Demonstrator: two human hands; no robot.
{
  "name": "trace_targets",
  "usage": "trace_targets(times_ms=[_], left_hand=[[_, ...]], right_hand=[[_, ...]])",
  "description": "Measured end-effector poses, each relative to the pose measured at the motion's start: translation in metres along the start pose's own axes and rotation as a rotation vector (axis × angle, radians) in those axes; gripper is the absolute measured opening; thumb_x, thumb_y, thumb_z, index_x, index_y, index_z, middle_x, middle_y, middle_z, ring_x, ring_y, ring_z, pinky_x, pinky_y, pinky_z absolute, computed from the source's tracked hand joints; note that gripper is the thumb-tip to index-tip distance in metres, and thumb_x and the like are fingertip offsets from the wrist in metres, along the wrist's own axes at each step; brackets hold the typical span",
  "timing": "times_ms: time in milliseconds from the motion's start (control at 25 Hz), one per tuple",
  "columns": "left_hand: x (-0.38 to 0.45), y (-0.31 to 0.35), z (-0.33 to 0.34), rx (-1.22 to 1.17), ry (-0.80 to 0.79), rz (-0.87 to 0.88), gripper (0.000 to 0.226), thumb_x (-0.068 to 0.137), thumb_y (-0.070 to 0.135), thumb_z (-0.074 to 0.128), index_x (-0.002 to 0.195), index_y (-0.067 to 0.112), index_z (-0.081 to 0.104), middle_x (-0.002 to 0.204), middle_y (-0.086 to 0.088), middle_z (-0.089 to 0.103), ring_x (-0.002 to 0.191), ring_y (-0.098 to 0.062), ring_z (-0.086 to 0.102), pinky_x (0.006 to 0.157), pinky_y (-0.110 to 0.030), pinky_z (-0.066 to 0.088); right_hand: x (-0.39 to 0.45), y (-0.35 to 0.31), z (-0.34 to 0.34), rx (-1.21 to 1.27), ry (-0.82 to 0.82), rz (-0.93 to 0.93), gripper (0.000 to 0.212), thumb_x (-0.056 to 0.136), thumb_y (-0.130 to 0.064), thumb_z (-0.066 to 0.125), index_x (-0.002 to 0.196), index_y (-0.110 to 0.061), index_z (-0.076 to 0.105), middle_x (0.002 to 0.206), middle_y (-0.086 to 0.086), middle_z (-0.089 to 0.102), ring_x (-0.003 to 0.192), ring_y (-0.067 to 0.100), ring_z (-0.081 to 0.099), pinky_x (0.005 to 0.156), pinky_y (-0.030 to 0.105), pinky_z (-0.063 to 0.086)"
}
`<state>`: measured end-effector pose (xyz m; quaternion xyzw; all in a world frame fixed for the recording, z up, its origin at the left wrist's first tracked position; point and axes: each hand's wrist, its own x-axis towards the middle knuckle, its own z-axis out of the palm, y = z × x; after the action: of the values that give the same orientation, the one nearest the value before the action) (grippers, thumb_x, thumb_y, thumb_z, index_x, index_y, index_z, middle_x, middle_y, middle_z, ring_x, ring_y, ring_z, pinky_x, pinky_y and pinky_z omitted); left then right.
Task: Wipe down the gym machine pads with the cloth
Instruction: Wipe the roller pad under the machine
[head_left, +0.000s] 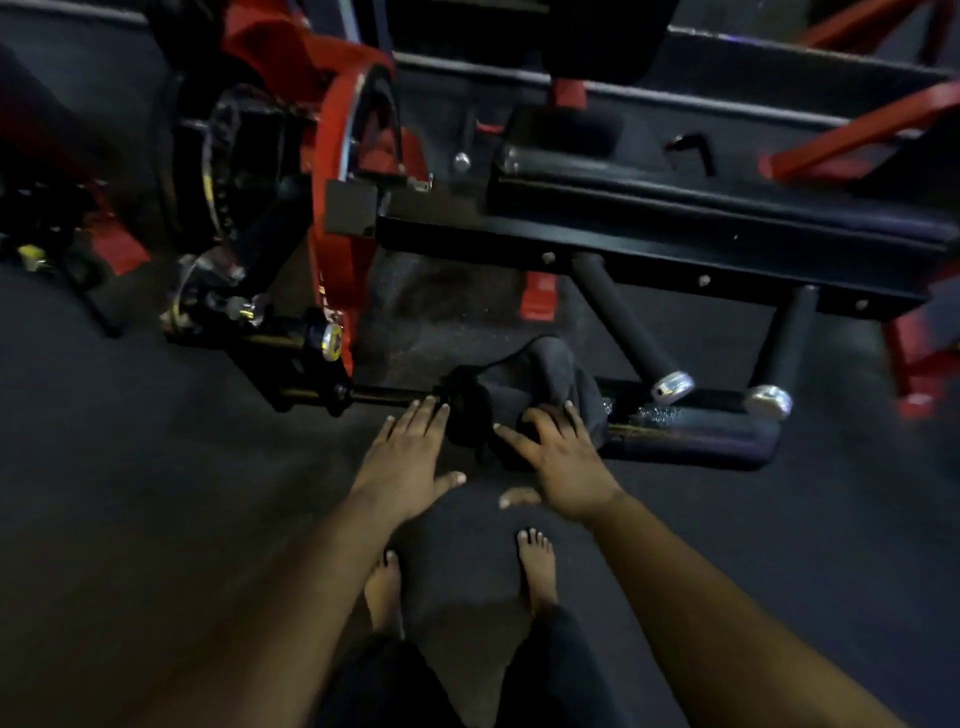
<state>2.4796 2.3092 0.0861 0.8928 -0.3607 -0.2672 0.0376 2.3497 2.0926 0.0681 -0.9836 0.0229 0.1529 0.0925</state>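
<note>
Head camera view, looking steeply down: two bare feet (537, 569) stand on dark rubber gym flooring (156, 467), below black trouser legs. Beyond the feet, both bare forearms reach forward. The left hand (410, 452) lies flat and open, fingers spread, its fingertips touching the left edge of a dark grey crumpled cloth (524, 395) and grasping nothing. The right hand (558, 457) is spread palm-down on the cloth, fingers slightly curled into the fabric, pressing it against a long black cylindrical roller pad (691, 431) that runs low across the floor. The cloth is bunched over the pad's left end, just beside a thin black metal rod (384, 397). Farther back, two black foam-covered handles with chrome end caps (672, 387) slope down from a flat black padded bench (727, 218). Behind and left rises the machine's red steel frame (332, 156).
</note>
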Motion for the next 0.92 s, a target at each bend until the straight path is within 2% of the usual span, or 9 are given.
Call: trace_targets(times_ms=[40, 120, 240, 400, 520, 600, 720, 840, 920], left_hand=[[0.013, -0.008, 0.004, 0.004, -0.010, 0.037, 0.102, 0.092, 0.063, 0.057, 0.162, 0.017, 0.000, 0.171, -0.005, -0.003, 0.158, -0.022, -0.002, 0.127, -0.045, 0.008], [0.030, -0.019, 0.007, 0.023, -0.005, 0.058, 0.107, 0.091, 0.062, 0.058, 0.162, 0.017, -0.008, 0.171, -0.004, -0.011, 0.157, -0.021, -0.008, 0.128, -0.044, 0.003], [0.052, -0.027, 0.011, 0.018, -0.019, 0.068, 0.115, 0.088, 0.061, 0.064, 0.160, 0.016, -0.014, 0.170, -0.002, -0.014, 0.157, -0.019, -0.009, 0.128, -0.045, 0.003], [0.071, -0.020, 0.022, 0.012, -0.061, 0.082, 0.128, 0.081, 0.060, 0.073, 0.159, 0.011, -0.016, 0.170, -0.003, -0.016, 0.157, -0.018, -0.008, 0.128, -0.044, 0.005], [0.074, -0.008, 0.024, 0.029, -0.024, 0.084, 0.133, 0.078, 0.060, 0.076, 0.159, 0.011, -0.017, 0.169, -0.004, -0.020, 0.157, -0.019, -0.011, 0.128, -0.045, 0.005], [0.076, 0.001, 0.023, 0.071, -0.001, 0.123, 0.134, 0.076, 0.060, 0.077, 0.159, 0.013, -0.017, 0.168, -0.006, -0.022, 0.157, -0.021, -0.012, 0.128, -0.047, 0.004], [0.082, 0.013, 0.027, 0.126, 0.019, 0.108, 0.136, 0.074, 0.061, 0.079, 0.159, 0.012, -0.016, 0.167, -0.010, -0.023, 0.156, -0.025, -0.014, 0.128, -0.049, 0.004], [0.085, 0.019, 0.034, 0.206, 0.052, 0.083, 0.138, 0.072, 0.064, 0.078, 0.158, 0.008, -0.014, 0.167, -0.014, -0.022, 0.156, -0.029, -0.014, 0.127, -0.054, 0.005], [0.086, 0.018, 0.036, 0.260, 0.088, 0.099, 0.139, 0.069, 0.066, 0.079, 0.159, 0.005, -0.007, 0.169, -0.016, -0.010, 0.157, -0.030, -0.007, 0.126, -0.055, 0.007]], right_hand=[[0.007, -0.003, 0.004, 0.037, 0.028, 0.049, 0.077, 0.088, -0.079, 0.037, 0.153, -0.037, 0.034, 0.145, 0.011, 0.041, 0.142, 0.037, 0.031, 0.122, 0.063, 0.008], [0.026, -0.015, 0.001, 0.091, 0.129, 0.198, 0.067, 0.098, -0.069, 0.032, 0.157, -0.041, 0.021, 0.157, 0.010, 0.029, 0.150, 0.035, 0.020, 0.121, 0.066, 0.002], [0.073, -0.034, 0.002, 0.147, 0.181, 0.375, 0.065, 0.102, -0.060, 0.031, 0.159, -0.041, 0.006, 0.167, 0.002, 0.014, 0.153, 0.026, 0.011, 0.118, 0.067, 0.006], [0.070, -0.013, 0.019, 0.078, 0.230, 0.338, 0.064, 0.098, -0.061, 0.038, 0.157, -0.038, 0.029, 0.164, 0.001, 0.028, 0.150, 0.025, 0.024, 0.118, 0.068, 0.009], [0.026, 0.031, 0.032, 0.032, 0.251, 0.390, 0.067, 0.093, -0.061, 0.045, 0.155, -0.040, 0.033, 0.163, 0.001, 0.031, 0.151, 0.024, 0.024, 0.119, 0.063, 0.002], [0.000, 0.053, 0.030, 0.017, 0.303, 0.417, 0.065, 0.092, -0.060, 0.049, 0.152, -0.037, 0.041, 0.159, 0.002, 0.038, 0.148, 0.020, 0.030, 0.116, 0.053, 0.011], [0.013, 0.057, 0.001, 0.156, 0.335, 0.491, 0.051, 0.096, -0.054, 0.055, 0.142, -0.032, 0.056, 0.140, 0.005, 0.055, 0.127, 0.016, 0.043, 0.100, 0.041, 0.029], [0.054, 0.033, -0.004, 0.053, 0.213, 0.513, 0.066, 0.095, -0.069, 0.040, 0.154, -0.042, 0.031, 0.158, 0.002, 0.037, 0.147, 0.028, 0.029, 0.101, 0.050, 0.012], [0.057, 0.031, 0.001, 0.019, 0.164, 0.475, 0.074, 0.092, -0.076, 0.036, 0.156, -0.042, 0.027, 0.163, 0.001, 0.030, 0.151, 0.031, 0.023, 0.103, 0.052, 0.002]])
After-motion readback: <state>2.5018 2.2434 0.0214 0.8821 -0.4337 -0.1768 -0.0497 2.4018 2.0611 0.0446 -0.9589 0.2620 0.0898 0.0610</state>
